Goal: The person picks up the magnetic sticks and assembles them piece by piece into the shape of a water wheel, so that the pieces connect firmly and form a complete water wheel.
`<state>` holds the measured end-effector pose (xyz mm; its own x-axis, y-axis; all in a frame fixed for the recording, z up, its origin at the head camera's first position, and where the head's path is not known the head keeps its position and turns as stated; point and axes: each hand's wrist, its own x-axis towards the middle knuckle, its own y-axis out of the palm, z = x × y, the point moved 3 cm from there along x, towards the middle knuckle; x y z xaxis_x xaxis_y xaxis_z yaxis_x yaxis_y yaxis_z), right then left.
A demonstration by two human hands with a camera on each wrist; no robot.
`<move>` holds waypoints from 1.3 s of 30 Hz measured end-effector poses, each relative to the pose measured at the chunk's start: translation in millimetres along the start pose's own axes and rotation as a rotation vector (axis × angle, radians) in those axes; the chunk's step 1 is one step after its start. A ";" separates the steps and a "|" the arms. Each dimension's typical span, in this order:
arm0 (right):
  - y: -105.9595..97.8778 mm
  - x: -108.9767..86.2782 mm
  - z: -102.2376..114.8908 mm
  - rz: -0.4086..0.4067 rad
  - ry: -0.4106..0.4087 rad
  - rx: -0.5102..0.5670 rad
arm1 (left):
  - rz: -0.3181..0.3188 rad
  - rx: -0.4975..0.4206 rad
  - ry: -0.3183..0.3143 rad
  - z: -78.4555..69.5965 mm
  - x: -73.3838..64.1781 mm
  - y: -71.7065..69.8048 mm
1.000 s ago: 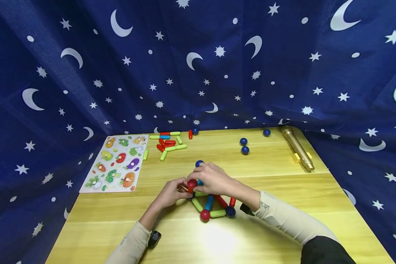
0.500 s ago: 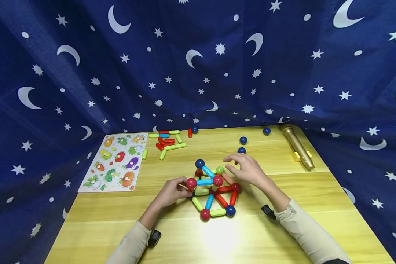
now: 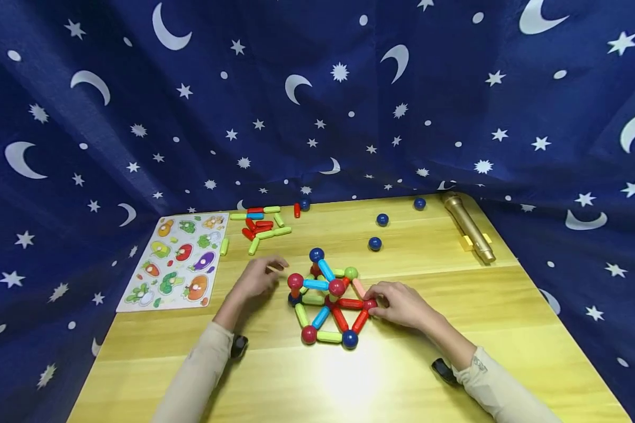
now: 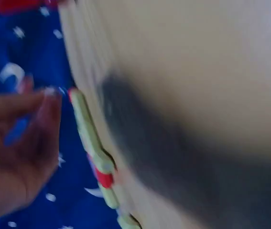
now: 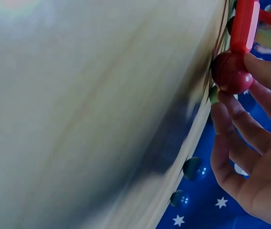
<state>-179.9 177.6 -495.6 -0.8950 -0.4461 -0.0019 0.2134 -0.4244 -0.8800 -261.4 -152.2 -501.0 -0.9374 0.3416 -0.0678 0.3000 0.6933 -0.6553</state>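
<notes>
A structure of magnetic rods and balls stands mid-table, with a flat ring of green, red and blue rods and a raised part topped by blue rods. At the ring's right corner, my right hand pinches a red ball between thumb and fingers. In the right wrist view, that same red ball joins a red rod. Left of the structure, my left hand is above the table, apart from the structure, loosely bent with nothing visible in it. It is blurred in the left wrist view.
Loose red, green and blue rods lie at the back left beside a vegetable puzzle board. Blue balls sit behind the structure. A gold tube lies at the back right, near the starry curtain.
My right hand left the top of the structure, swung right, then came back to the red corner ball. My left hand let go of the structure's left side and moved away up and left.
</notes>
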 end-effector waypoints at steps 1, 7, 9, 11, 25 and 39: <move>-1.1 0.6 1.1 -0.004 -0.002 -0.001 | -0.071 0.068 -0.025 3.2 10.7 -9.1; -1.7 4.3 5.2 0.000 -0.013 -0.004 | -0.279 0.390 -0.290 31.3 53.8 -37.3; 0.4 4.6 5.9 0.017 -0.007 0.004 | -0.233 0.445 -0.346 39.8 57.7 -37.4; 1.8 4.1 6.8 0.029 -0.005 0.011 | -0.187 0.475 -0.364 45.4 58.9 -36.4; -7.5 7.6 7.8 0.098 0.046 -0.001 | -0.170 0.457 -0.176 19.3 41.6 -41.3; -7.2 8.0 11.4 0.115 0.042 -0.008 | -0.523 0.071 0.609 -111.0 -76.5 29.8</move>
<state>-184.1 168.2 -483.8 -0.8806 -0.4576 -0.1226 0.3123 -0.3661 -0.8766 -161.2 -87.3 -431.9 -0.6862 0.2838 0.6698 -0.1826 0.8241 -0.5363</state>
